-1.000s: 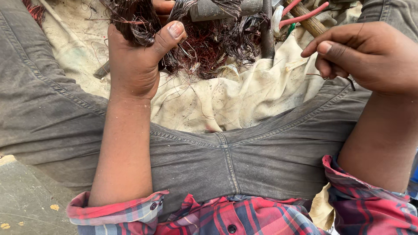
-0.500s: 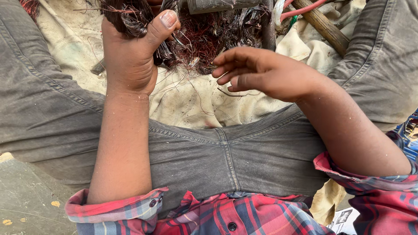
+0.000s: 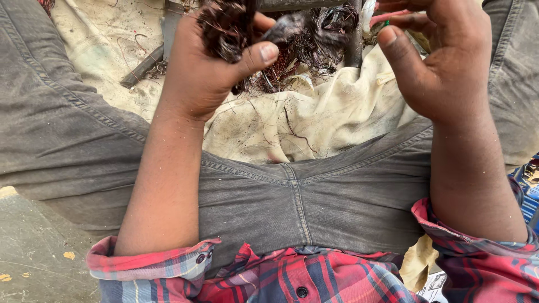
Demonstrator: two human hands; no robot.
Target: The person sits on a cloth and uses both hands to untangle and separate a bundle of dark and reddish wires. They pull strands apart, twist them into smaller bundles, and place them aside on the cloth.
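The left hand (image 3: 205,73) is closed around a dark, tangled clump of thin reddish wire (image 3: 227,31) at far centre. The right hand (image 3: 443,62), fingers loosely curled and apparently empty, sits to the right, near but apart.

This looks like an informal scrap-recovery spot at ground level, not a fitted workshop. The person sits low with legs spread in dusty grey trousers (image 3: 314,207), and a stained, grimy cream cloth (image 3: 314,118) lies between the thighs as a work surface. On it rests a tangled heap of dark reddish thin wire (image 3: 303,50), with loose strands strewn over the cloth. Dark metal bars (image 3: 353,39) and a pink-sheathed cable (image 3: 393,14) lie at the top edge. Bare, worn concrete floor (image 3: 33,264) shows at lower left.
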